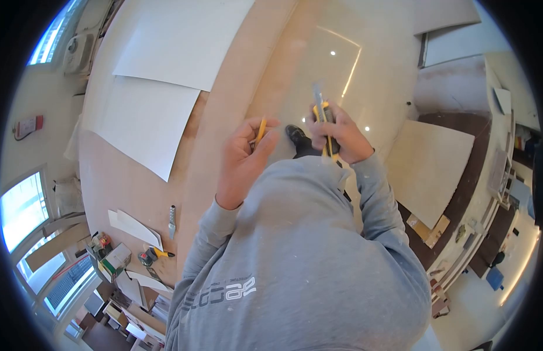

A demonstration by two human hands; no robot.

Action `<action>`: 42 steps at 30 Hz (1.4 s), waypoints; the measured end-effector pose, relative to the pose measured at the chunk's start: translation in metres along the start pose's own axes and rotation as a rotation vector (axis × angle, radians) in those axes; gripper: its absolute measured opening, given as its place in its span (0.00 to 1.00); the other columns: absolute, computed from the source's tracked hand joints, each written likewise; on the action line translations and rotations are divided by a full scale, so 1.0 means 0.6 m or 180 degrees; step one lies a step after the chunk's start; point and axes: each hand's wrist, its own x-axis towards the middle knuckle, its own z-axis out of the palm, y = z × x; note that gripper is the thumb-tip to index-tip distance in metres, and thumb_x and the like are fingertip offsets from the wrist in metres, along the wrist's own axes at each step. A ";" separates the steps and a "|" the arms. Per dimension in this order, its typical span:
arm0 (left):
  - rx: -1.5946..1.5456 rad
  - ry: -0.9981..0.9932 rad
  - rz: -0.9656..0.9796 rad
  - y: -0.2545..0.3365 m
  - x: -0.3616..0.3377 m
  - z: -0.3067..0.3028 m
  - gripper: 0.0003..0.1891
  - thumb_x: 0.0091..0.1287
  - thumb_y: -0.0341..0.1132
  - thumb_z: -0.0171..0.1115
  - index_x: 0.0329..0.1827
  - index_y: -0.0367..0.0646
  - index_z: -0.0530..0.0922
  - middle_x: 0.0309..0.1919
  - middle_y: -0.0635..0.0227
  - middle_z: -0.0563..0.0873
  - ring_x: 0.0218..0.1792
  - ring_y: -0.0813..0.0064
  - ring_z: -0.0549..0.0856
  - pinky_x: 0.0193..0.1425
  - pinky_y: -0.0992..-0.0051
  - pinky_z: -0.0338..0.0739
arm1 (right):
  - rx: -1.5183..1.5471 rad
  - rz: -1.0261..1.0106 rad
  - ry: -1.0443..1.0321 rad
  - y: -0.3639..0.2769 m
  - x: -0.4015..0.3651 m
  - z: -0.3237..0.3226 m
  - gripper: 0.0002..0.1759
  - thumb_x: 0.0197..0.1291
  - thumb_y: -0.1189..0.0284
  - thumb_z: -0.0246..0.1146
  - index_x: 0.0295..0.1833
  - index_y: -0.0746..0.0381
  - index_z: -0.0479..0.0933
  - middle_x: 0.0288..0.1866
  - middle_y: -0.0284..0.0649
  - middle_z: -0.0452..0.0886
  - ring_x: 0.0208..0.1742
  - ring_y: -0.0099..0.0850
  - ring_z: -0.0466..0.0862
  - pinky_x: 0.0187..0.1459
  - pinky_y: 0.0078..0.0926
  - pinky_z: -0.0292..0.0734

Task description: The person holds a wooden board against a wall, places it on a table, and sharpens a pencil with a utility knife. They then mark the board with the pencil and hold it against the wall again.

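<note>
My left hand (245, 161) is raised in front of my body, its fingers closed around a short yellow pencil (261, 130) that points up. In my right hand (348, 137) there is a yellow and black utility knife (320, 112), its blade pointing away from me. A yellow strip shows below that hand's fingers; I cannot make out whether it belongs to the knife. Both hands are over the floor beside the workbench (192, 131) and touch neither the bench nor each other. White sheets (140, 120) lie on the bench to the left of my left hand.
On the bench lie a knife-like tool (172, 222), narrow white offcuts (134, 228) and a yellow-black tool (160, 253). A large pale board (429, 167) rests on a dark surface at the right. My shoe (295, 134) stands on the glossy floor (377, 76).
</note>
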 end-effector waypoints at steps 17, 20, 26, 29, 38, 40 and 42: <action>-0.1184 0.0870 -0.0011 -0.018 0.028 -0.026 0.12 0.78 0.35 0.71 0.49 0.31 0.87 0.32 0.70 0.88 0.29 0.83 0.85 0.34 0.80 0.79 | 0.0317 0.0694 -0.1122 0.036 0.047 0.117 0.20 0.81 0.62 0.62 0.68 0.64 0.73 0.44 0.39 0.84 0.33 0.30 0.87 0.35 0.30 0.81; -0.0938 0.1295 0.0139 -0.021 0.033 -0.030 0.12 0.78 0.34 0.72 0.50 0.31 0.87 0.31 0.70 0.88 0.30 0.83 0.85 0.34 0.79 0.79 | 0.0181 0.0584 -0.1137 0.035 0.058 0.123 0.23 0.85 0.55 0.58 0.69 0.64 0.72 0.44 0.39 0.83 0.36 0.32 0.89 0.37 0.29 0.84; 0.0649 0.2304 0.0510 -0.009 0.030 -0.042 0.10 0.74 0.30 0.74 0.54 0.35 0.89 0.41 0.74 0.90 0.25 0.89 0.74 0.25 0.79 0.67 | 0.0395 0.0784 -0.1237 0.016 0.088 0.132 0.27 0.89 0.49 0.46 0.68 0.62 0.73 0.42 0.38 0.81 0.30 0.30 0.81 0.35 0.27 0.79; 0.1130 0.2011 0.0542 0.004 0.011 -0.018 0.09 0.71 0.28 0.73 0.52 0.39 0.89 0.45 0.69 0.91 0.34 0.80 0.85 0.37 0.76 0.79 | 0.0053 0.0444 -0.0997 0.030 0.108 0.141 0.26 0.89 0.49 0.43 0.65 0.59 0.74 0.41 0.35 0.80 0.30 0.26 0.77 0.34 0.27 0.75; 0.1751 0.2538 0.1195 -0.150 0.003 -0.051 0.12 0.68 0.23 0.70 0.53 0.37 0.83 0.44 0.59 0.86 0.48 0.61 0.90 0.50 0.60 0.87 | -0.0450 0.0366 -0.1107 0.103 0.133 0.200 0.25 0.89 0.47 0.42 0.62 0.56 0.73 0.39 0.32 0.77 0.31 0.21 0.76 0.29 0.20 0.70; 0.1163 0.2676 0.0976 -0.165 -0.001 -0.064 0.10 0.70 0.23 0.69 0.52 0.36 0.82 0.43 0.57 0.84 0.48 0.60 0.90 0.49 0.60 0.87 | -0.0725 0.0403 -0.1385 0.140 0.160 0.186 0.28 0.89 0.46 0.43 0.67 0.57 0.74 0.45 0.31 0.78 0.36 0.19 0.77 0.33 0.20 0.71; 0.0511 0.2765 0.0711 -0.175 -0.010 -0.075 0.08 0.71 0.24 0.69 0.50 0.36 0.81 0.43 0.55 0.83 0.46 0.59 0.89 0.48 0.59 0.86 | -0.1125 0.0180 -0.1387 0.173 0.179 0.195 0.26 0.89 0.45 0.43 0.64 0.57 0.73 0.44 0.31 0.76 0.35 0.19 0.75 0.32 0.19 0.70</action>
